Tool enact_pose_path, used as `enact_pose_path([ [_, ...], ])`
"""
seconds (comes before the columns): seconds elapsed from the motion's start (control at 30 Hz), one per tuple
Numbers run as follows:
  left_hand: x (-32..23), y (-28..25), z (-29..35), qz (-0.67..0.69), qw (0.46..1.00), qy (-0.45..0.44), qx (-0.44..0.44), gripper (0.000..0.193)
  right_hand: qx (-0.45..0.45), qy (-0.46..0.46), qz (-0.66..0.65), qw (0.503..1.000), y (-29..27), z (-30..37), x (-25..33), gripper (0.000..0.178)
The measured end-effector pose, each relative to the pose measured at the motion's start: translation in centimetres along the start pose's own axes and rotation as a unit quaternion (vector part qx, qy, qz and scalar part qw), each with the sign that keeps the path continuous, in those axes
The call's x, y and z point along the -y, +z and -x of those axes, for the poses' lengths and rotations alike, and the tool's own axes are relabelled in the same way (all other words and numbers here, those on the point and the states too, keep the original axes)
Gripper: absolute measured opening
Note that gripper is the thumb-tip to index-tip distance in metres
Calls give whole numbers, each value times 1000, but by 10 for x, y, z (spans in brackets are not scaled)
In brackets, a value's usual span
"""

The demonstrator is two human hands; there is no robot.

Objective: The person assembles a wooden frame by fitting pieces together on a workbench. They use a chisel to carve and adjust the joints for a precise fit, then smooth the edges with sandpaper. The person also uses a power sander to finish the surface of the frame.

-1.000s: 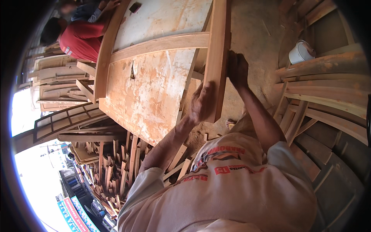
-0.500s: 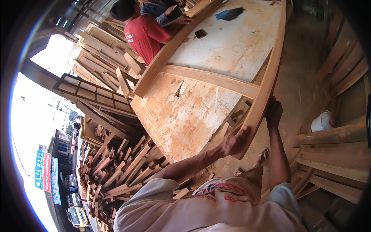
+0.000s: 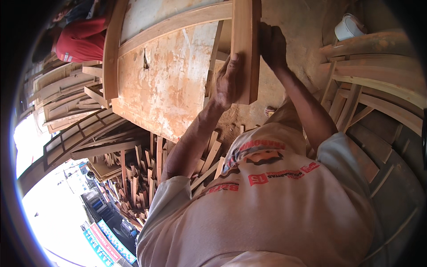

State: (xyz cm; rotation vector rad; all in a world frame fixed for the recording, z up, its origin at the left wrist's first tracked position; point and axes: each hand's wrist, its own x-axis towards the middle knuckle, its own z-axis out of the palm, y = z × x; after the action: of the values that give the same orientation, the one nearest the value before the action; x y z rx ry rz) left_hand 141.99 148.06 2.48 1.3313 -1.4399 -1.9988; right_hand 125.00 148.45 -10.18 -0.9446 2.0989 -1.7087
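Note:
A wooden frame lies over a worktable (image 3: 160, 84) with a worn, stained board top. Its right-hand beam (image 3: 245, 31) reaches toward me, joined by a crosspiece (image 3: 178, 21) to a left-hand beam (image 3: 112, 53). My left hand (image 3: 227, 80) grips the near end of the right-hand beam, thumb along its inner side and the other fingers mostly hidden. On the outer side, my right hand (image 3: 273, 48) is closed against the same beam, its fingertips out of sight.
At the far left a person in a red shirt (image 3: 82, 38) is beside the frame. Wood offcuts (image 3: 138, 178) crowd the floor at left. Wooden panels (image 3: 62, 93) lean behind them. To the right are a white bucket (image 3: 349, 27) and stacked boards (image 3: 378, 73).
My view has swung, so frame and table appear farther up and left. Both hands stay on the right-hand beam, whose outer side face now shows more.

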Motion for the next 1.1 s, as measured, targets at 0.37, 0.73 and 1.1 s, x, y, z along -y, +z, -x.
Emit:
enact_pose_path([
  [0.37,4,1,-2,40,999,9,6,62,-11,60,-101,993,-13,12,37,37],
  [0.73,25,-12,-13,27,999,34,21,75,22,74,-141,987,-12,35,38,40],
  [1.1,25,-11,-7,29,999,37,-14,74,24,153,-162,975,-17,107,39,41],
])
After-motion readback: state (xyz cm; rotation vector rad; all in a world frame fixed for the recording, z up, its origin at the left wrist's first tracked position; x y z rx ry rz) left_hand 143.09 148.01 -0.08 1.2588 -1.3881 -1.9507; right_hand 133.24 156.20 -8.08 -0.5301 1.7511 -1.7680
